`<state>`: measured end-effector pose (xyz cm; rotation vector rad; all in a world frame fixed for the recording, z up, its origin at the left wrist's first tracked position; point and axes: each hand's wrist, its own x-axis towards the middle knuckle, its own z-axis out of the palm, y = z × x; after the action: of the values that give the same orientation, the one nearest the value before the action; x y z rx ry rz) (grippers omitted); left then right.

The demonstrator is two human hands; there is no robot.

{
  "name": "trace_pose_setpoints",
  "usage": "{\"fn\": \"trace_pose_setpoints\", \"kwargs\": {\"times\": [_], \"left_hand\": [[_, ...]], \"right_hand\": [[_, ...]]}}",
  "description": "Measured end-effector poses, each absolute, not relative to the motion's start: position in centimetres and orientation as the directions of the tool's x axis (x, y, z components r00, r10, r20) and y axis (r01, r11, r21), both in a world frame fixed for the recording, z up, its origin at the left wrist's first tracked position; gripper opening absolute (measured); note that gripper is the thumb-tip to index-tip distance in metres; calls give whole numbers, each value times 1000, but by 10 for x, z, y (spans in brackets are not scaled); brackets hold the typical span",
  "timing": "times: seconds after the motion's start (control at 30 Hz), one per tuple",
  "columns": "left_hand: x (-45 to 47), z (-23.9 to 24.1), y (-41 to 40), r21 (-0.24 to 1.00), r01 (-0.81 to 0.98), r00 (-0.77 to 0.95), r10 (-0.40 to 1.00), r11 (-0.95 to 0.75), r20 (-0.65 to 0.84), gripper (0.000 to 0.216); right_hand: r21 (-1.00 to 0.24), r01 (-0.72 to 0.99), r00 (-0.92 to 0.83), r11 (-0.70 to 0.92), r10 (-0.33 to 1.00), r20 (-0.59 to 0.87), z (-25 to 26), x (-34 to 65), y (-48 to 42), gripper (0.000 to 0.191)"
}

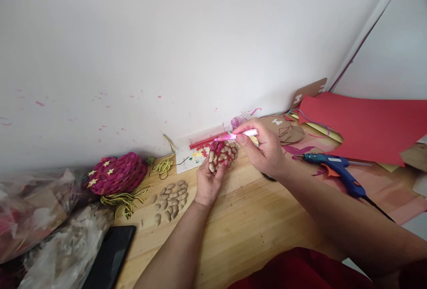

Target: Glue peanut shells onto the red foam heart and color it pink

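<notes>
My left hand (209, 184) grips a piece covered with peanut shells (228, 152), its thumb over the near edge. Some shells at the upper left of the piece are painted magenta; the others are plain tan. Between the thumb and fingers of my right hand (262, 146) is a white-handled paintbrush (247, 134). Its pink-coated tip meets or hovers just over the magenta shells; I cannot tell which. Loose peanuts (171, 200) lie on the wooden table to the left of my left hand.
Magenta peanut-covered pieces with gold stars (116, 173) are stacked at left, near yellow-green yarn (163, 166). Plastic bags (66, 249) and a black phone (108, 258) lie nearer. At right are a blue glue gun (336, 168) with its cord and red paper (363, 124). A paint-spotted wall stands behind.
</notes>
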<state>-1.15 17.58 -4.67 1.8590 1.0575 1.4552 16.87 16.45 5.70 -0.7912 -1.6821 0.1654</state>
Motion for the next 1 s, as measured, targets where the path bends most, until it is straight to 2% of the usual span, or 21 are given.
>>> {"fn": "trace_pose_setpoints", "kwargs": {"times": [0.4,0.53,1.0], "left_hand": [[-12,-46,176,829,280,84,873,-484,481,26],[-12,-46,175,854,231,103,884,-466,455,27],[-14,-50,177,845,251,90,880,-472,466,25]], "right_hand": [[-512,428,-52,744,586,808,56,171,166,5],[-538,419,-19,731,600,800,56,171,167,7],[-538,387,-27,749,593,805,54,170,168,6]]}}
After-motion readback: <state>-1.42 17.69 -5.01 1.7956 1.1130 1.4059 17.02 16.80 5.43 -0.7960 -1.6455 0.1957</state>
